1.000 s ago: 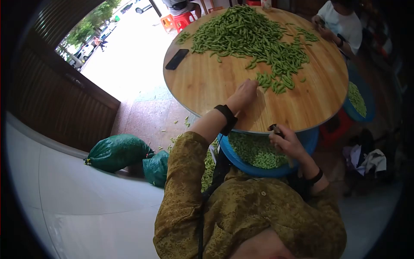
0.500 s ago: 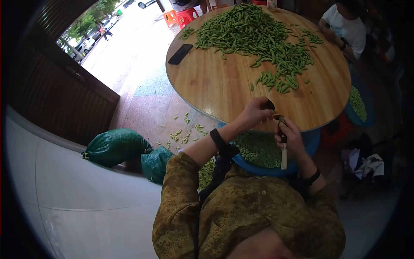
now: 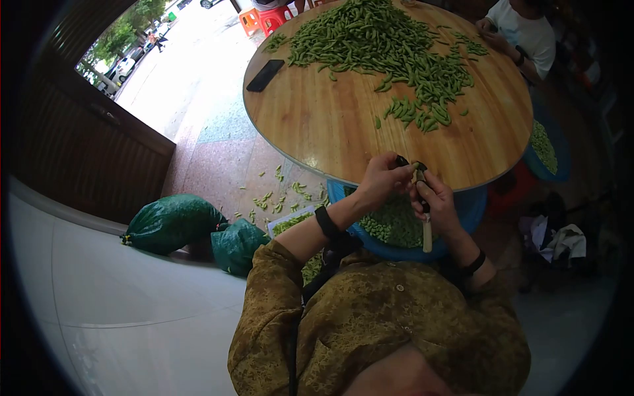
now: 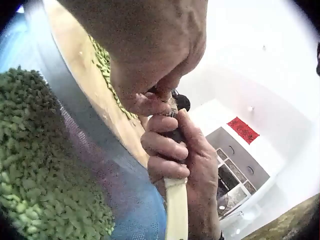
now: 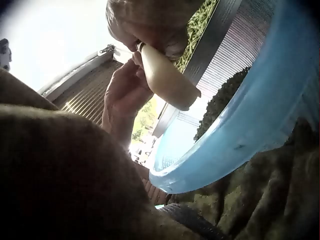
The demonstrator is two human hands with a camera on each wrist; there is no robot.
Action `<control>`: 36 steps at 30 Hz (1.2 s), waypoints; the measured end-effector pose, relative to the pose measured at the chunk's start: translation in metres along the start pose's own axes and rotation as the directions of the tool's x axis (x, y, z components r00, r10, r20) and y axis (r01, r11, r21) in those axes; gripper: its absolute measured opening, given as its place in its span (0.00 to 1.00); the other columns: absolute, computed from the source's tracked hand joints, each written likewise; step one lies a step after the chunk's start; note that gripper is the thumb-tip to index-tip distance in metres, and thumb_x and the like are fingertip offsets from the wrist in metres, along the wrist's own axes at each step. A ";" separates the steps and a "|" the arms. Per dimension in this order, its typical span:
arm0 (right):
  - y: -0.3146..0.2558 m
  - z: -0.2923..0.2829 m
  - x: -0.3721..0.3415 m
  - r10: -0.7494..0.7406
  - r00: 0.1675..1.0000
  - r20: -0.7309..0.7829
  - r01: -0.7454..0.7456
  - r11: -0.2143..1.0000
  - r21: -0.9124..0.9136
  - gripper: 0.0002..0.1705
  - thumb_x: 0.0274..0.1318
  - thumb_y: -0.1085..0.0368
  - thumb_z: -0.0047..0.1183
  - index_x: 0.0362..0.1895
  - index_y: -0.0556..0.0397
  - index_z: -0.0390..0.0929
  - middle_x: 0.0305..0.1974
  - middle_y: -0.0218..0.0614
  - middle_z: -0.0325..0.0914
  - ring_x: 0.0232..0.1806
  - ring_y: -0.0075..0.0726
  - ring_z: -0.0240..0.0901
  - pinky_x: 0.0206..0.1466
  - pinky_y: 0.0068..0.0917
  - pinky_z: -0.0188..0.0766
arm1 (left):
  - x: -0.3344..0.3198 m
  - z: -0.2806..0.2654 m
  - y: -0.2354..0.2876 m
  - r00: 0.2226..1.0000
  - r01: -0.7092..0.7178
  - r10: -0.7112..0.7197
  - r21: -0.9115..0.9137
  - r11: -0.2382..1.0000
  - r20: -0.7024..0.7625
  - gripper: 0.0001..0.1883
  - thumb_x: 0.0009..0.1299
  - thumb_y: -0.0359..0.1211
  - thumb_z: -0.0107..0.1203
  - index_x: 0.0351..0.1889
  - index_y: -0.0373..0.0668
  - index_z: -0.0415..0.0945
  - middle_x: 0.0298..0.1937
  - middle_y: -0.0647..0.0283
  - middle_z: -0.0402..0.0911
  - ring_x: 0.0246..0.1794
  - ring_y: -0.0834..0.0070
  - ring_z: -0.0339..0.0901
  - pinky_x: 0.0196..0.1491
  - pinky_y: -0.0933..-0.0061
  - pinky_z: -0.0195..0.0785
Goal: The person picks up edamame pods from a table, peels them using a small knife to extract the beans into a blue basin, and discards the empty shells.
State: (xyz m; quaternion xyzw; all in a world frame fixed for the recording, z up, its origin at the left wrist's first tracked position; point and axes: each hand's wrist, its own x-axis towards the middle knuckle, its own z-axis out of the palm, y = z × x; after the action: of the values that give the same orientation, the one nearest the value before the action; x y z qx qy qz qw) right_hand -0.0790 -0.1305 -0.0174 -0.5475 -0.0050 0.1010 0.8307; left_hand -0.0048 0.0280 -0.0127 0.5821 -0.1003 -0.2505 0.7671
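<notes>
Both hands meet over the near table edge. The left hand (image 3: 385, 177) pinches what looks like a green pod, mostly hidden by fingers; a dark cap-like piece is at its fingertips. Right hand (image 3: 437, 203) grips a tool whose pale handle (image 3: 427, 236) points down towards the body; its dark upper end is at the left fingers. In the left wrist view, right-hand fingers (image 4: 167, 145) curl round the tool, touching the left hand (image 4: 150, 55). Below the hands is a blue basket (image 5: 215, 155) of shelled green beans. A heap of green pods (image 3: 370, 39) covers the table's far part.
A phone (image 3: 265, 75) lies on the wooden table (image 3: 317, 125) at left. Green sacks (image 3: 173, 223) and scattered pods are on the floor at left. Across the table, at right, sits a person in white (image 3: 525, 33), near another blue basket (image 3: 561, 168).
The left hand has come back from the small pod group on the table to the right hand. Now both hands are together, and the tool's handle has swung into view.
</notes>
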 end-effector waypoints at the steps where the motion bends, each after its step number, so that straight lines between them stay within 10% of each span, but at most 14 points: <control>1: -0.002 0.002 -0.001 0.005 1.000 0.008 -0.005 1.000 -0.002 0.07 0.67 0.64 0.41 0.43 0.52 0.69 0.29 0.28 0.69 0.19 0.17 0.60 0.16 0.15 0.56 | 0.000 0.001 -0.001 1.000 -0.006 0.006 0.035 0.999 -0.011 0.07 0.67 0.30 0.56 0.33 0.37 0.71 0.24 0.65 0.77 0.20 0.80 0.72 0.23 0.80 0.63; 15: -0.012 -0.002 -0.009 0.072 0.951 0.302 -0.126 0.979 0.163 0.14 0.68 0.63 0.37 0.53 0.57 0.63 0.30 0.31 0.66 0.19 0.17 0.57 0.18 0.15 0.57 | -0.012 -0.010 0.005 0.994 0.063 -0.044 -0.199 0.978 0.098 0.10 0.61 0.23 0.60 0.40 0.35 0.75 0.32 0.63 0.80 0.27 0.78 0.75 0.32 0.79 0.67; 36: -0.009 -0.005 -0.011 0.067 0.952 0.299 -0.092 0.993 0.071 0.19 0.69 0.62 0.39 0.59 0.55 0.64 0.26 0.25 0.65 0.18 0.13 0.56 0.16 0.11 0.53 | -0.016 -0.017 0.015 0.987 0.084 -0.102 0.147 0.986 0.122 0.04 0.58 0.26 0.62 0.26 0.36 0.78 0.23 0.62 0.80 0.22 0.80 0.74 0.27 0.82 0.63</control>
State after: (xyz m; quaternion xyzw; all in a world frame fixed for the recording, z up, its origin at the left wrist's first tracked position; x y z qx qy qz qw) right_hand -0.0879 -0.1406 -0.0099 -0.4906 -0.1030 0.2155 0.8380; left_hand -0.0069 0.0528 -0.0013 0.6215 -0.1400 -0.3156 0.7033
